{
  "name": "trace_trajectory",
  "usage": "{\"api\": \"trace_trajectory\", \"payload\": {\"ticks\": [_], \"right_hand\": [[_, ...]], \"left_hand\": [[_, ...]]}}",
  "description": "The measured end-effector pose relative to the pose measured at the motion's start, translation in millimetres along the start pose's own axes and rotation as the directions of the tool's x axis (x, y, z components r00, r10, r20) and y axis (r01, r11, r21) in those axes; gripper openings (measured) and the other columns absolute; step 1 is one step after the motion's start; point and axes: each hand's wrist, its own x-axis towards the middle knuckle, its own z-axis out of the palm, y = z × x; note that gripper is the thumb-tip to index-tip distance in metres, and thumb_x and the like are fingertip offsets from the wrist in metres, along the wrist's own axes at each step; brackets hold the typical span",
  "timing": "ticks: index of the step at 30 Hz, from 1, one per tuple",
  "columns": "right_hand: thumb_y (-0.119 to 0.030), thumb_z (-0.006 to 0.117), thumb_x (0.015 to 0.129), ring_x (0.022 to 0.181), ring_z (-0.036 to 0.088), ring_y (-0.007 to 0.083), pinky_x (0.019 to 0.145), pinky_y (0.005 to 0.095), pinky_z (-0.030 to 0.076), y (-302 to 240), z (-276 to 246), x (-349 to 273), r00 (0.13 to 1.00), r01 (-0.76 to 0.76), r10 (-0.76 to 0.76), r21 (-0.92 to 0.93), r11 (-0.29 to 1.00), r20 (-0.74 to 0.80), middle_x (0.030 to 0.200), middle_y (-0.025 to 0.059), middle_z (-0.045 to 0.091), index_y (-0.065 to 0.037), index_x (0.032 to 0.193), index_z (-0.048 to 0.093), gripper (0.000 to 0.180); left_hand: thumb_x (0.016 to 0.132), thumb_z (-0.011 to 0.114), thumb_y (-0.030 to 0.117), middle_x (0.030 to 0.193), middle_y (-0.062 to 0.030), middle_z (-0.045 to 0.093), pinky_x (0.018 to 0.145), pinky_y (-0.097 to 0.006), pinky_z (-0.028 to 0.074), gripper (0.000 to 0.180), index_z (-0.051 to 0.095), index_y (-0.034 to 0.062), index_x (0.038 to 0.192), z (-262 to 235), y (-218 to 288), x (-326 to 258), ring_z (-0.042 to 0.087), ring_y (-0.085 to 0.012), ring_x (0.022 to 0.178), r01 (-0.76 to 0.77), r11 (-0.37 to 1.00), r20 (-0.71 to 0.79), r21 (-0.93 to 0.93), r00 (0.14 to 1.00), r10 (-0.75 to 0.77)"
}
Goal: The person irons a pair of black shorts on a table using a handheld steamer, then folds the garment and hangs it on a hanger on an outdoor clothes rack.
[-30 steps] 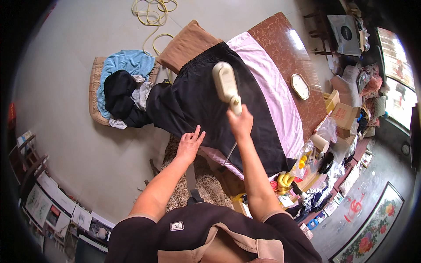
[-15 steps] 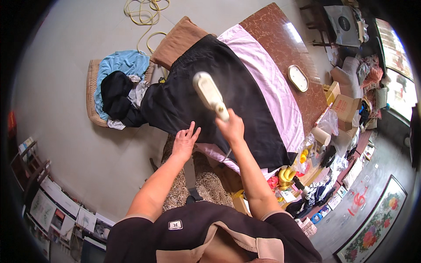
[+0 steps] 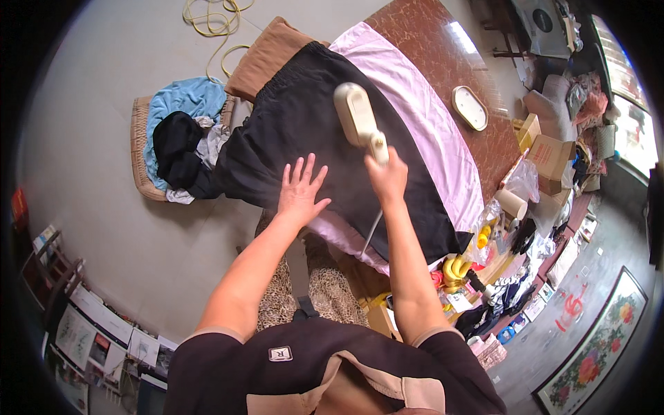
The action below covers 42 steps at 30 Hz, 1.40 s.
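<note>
The right hand (image 3: 387,178) is gripping a cream handheld garment steamer (image 3: 355,114) by its handle, aiming its head over the black elastic-waisted garment (image 3: 294,114), which is lying across pink cloth (image 3: 432,121), probably padding the table (image 3: 423,38); the left hand (image 3: 299,197), fingers splaying, holding nothing, is seemingly steadying the fabric.

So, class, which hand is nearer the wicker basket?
Left. The left hand, spread over the black cloth, is right of the wicker basket; the right hand, gripping the cream appliance, is farther right.

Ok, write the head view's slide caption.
Right hand grips a cream oblong handheld appliance over a black gathered fabric garment; left hand spread open.
</note>
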Motion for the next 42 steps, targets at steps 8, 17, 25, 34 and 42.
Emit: {"api": "trace_trajectory", "payload": {"ticks": [8, 17, 25, 34, 42], "right_hand": [[-0.032, 0.074, 0.076, 0.085, 0.066, 0.0447, 0.072, 0.0500, 0.052, 40, -21, -28, 0.996, -0.090, 0.089, 0.054, 0.994, 0.032, 0.084, 0.0242, 0.069, -0.003, 0.092, 0.062, 0.035], [-0.024, 0.076, 0.079, 0.073, 0.071, 0.0332, 0.068, 0.0411, 0.054, 122, -42, -164, 0.960, -0.281, 0.281, 0.028, 0.959, 0.004, 0.077, 0.0199, 0.068, -0.001, 0.092, 0.065, 0.028], [-0.026, 0.074, 0.076, 0.079, 0.066, 0.0434, 0.067, 0.0491, 0.052, 31, -10, -82, 0.985, 0.048, -0.046, -0.007, 0.999, 0.165, 0.080, 0.0228, 0.067, -0.006, 0.091, 0.061, 0.029], [-0.024, 0.077, 0.075, 0.079, 0.068, 0.0420, 0.066, 0.0462, 0.053, 138, -63, -179, 0.977, -0.153, 0.158, -0.049, 0.987, 0.146, 0.078, 0.0225, 0.068, -0.003, 0.089, 0.061, 0.029], [-0.033, 0.074, 0.076, 0.080, 0.069, 0.0400, 0.069, 0.0487, 0.054, 24, 5, -119, 0.955, 0.167, -0.148, -0.054, 0.984, 0.257, 0.080, 0.0196, 0.069, -0.008, 0.094, 0.060, 0.033]], "left_hand": [[0.086, 0.069, 0.050, 0.165, -0.0148, 0.014, 0.121, -0.054, 0.019, 0.081, 0.036, 0.0256, 0.154, 1, 4, -5, 0.021, -0.0351, 0.149, 0.018, 1.000, 0.001, 0.025, 1.000, -0.018], [0.086, 0.071, 0.042, 0.164, -0.0120, 0.020, 0.121, -0.053, 0.021, 0.077, 0.038, 0.0228, 0.152, 21, -10, -44, 0.026, -0.0326, 0.147, -0.112, 0.992, -0.008, 0.051, 0.994, 0.112], [0.081, 0.065, 0.011, 0.159, -0.0139, 0.033, 0.120, -0.050, 0.024, 0.074, 0.042, 0.0183, 0.150, 37, -7, -84, 0.041, -0.0320, 0.138, -0.141, 0.984, -0.037, 0.105, 0.989, 0.146], [0.081, 0.062, 0.010, 0.148, -0.0153, 0.046, 0.104, -0.041, 0.039, 0.070, 0.046, 0.0179, 0.148, 42, -3, -98, 0.054, -0.0259, 0.108, -0.137, 0.976, -0.024, 0.168, 0.989, 0.143], [0.083, 0.060, 0.010, 0.149, -0.0145, 0.044, 0.093, -0.036, 0.043, 0.068, 0.046, 0.0211, 0.149, 48, 3, -99, 0.053, -0.0235, 0.104, -0.079, 0.980, 0.015, 0.182, 0.997, 0.078]]}}
